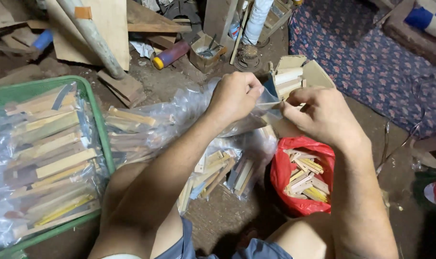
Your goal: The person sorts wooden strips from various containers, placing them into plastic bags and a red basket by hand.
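Both my left hand (235,96) and right hand (318,115) pinch the mouth of a clear plastic bag (268,103), which I judge needs spreading wider above the red bag of wooden sticks (302,175).

dim warm light, dark corners, glare on plastic (179,112)

green basket (96,120): cut off left and bottom | clear bag (268,103): contents indiscernible, partly behind fingers (254,91)
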